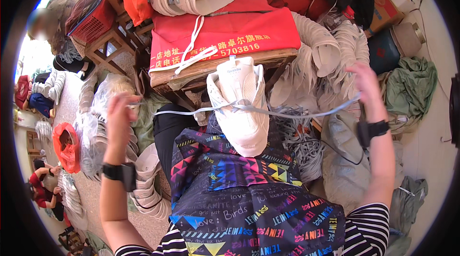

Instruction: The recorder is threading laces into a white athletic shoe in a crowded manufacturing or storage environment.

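White shoe (245,131) is in the middle of the head view, resting over the lap on our printed apron (268,208), with its toe to the near side and its tongue to the far side. Beyond it is the wooden tabletop (282,56), covered by a red cloth (275,23).

Our left hand (120,112) is on the left and our right hand (367,83) on the right, both raised well apart from the shoe. A pale grey lace (306,113) goes between them, across the opening of the shoe. The fingers of each hand seem to be clamped on one end of it, although both hands are a little blurred.

About the progress, we judge that the lacing is only at an early stage: the lace lies across the lower part of the opening, with two long ends free at the sides. The upper part, around the tongue, shows no crossing, so most of the lacing seems to be left, and no knot is made. Which holes the lace passes through, we cannot tell.

On the right, near the shoe, a bundle of grey laces (303,153) hangs unused.
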### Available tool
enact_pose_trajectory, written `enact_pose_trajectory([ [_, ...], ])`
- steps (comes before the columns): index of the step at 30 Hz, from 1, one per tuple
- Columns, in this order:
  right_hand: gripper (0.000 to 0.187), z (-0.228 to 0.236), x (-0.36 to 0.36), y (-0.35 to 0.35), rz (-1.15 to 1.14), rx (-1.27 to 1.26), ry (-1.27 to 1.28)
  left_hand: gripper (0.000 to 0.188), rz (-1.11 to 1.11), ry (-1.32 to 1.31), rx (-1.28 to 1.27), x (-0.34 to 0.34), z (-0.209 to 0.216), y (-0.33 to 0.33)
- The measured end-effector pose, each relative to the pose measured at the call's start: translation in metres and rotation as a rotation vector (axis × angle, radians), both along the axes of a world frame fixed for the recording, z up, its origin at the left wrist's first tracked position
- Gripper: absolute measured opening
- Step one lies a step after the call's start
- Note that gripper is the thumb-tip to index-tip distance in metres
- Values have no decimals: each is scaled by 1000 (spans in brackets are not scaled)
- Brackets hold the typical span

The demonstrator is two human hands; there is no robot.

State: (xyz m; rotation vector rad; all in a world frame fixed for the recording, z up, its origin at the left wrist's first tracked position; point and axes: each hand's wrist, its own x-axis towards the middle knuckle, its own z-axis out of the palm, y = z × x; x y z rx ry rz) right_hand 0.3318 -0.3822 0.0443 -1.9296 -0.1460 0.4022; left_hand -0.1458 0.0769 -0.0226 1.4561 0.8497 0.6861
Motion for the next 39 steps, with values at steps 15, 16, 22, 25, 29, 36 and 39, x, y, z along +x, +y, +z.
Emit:
enact_pose_trajectory([
  [15,18,-55,-186,123,754,134,-22,24,-458,65,-123,114,-5,-165],
  [16,21,-53,-187,124,749,147,-16,25,-456,63,-40,113,-6,-165],
  [22,20,-53,-182,124,782,24,-171,25,-433,97,36,110,-11,-161],
  [25,22,-55,-183,124,749,-2,-177,23,-441,149,74,113,-7,-160],
  [29,23,-55,-181,126,757,-47,-169,23,-428,154,78,116,-9,-159],
  [36,20,-35,-186,138,751,-289,-538,17,-371,226,700,122,1,-160],
  [39,16,-36,-192,140,805,-337,-908,14,-463,312,872,123,20,-154],
])
